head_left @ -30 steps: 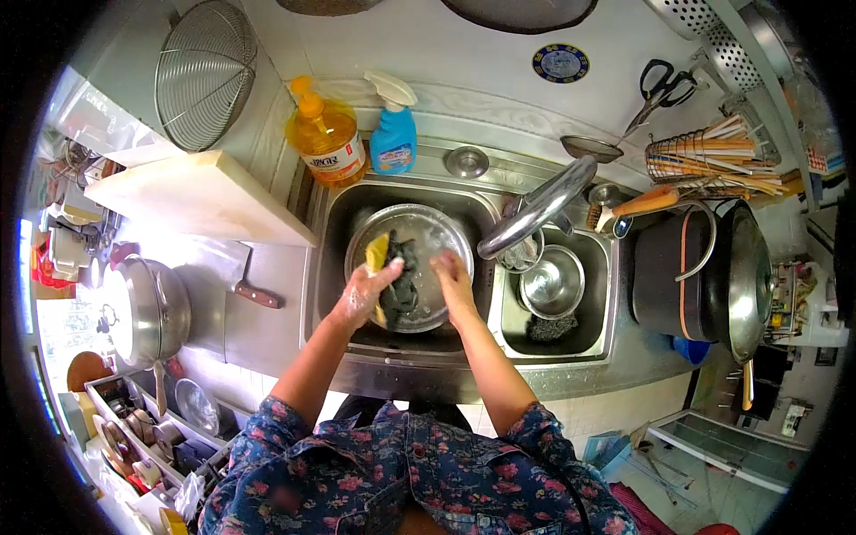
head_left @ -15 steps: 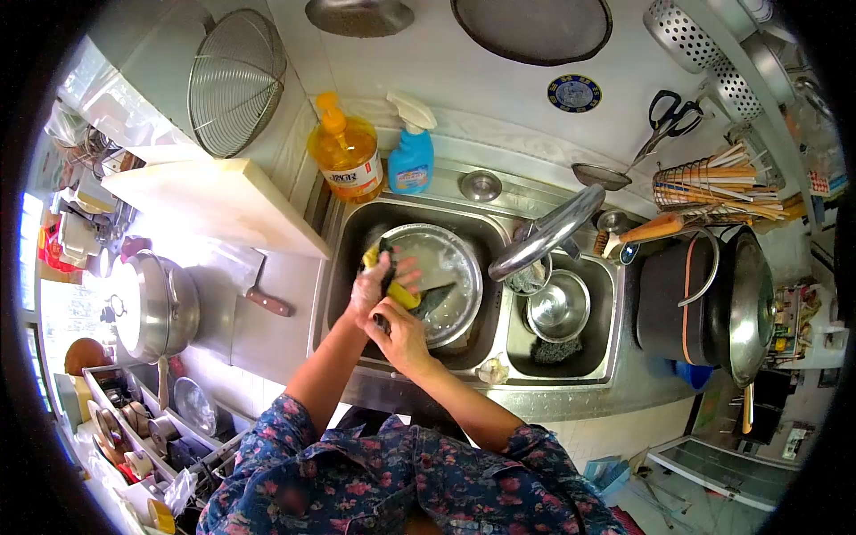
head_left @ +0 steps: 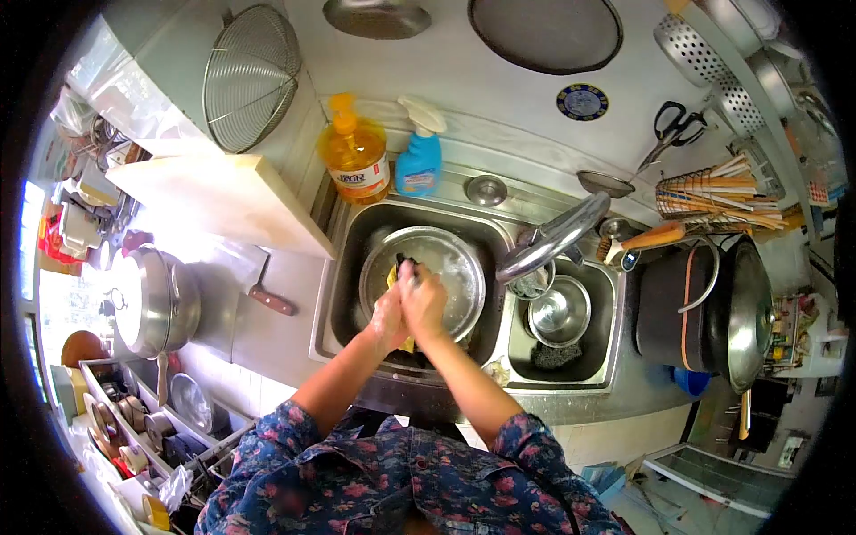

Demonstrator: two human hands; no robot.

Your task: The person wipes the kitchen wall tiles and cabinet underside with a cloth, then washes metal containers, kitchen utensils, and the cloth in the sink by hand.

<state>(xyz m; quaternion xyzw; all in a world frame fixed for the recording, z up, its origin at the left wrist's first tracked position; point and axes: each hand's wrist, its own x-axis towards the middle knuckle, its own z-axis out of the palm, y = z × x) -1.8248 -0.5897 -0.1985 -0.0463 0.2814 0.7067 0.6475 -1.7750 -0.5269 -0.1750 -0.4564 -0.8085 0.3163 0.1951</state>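
Note:
In the head view my left hand [head_left: 387, 317] is closed around a yellow and black scrubbing pad [head_left: 407, 344], whose edges show beside the fingers. My right hand [head_left: 423, 301] presses against it, its fingers wrapped round a dark-handled tool [head_left: 414, 278]; the rest of that tool is hidden by the hands. Both hands are wet, with suds on the left. They are over a round metal basin [head_left: 465, 283] holding cloudy water, which stands in the larger left sink bowl [head_left: 343, 294].
The faucet [head_left: 557, 239] arches over the divider. A smaller metal bowl [head_left: 559, 312] and a wire scourer [head_left: 555, 357] lie in the right sink. Behind are a soap pump bottle [head_left: 357, 165] and a blue spray bottle [head_left: 419, 167]. A cleaver [head_left: 270, 300] rests on the left counter.
My right hand has moved up and right, over the basin, and turned upward. My left hand has shifted slightly right, its fingers going from spread to closed. The view has tilted slightly.

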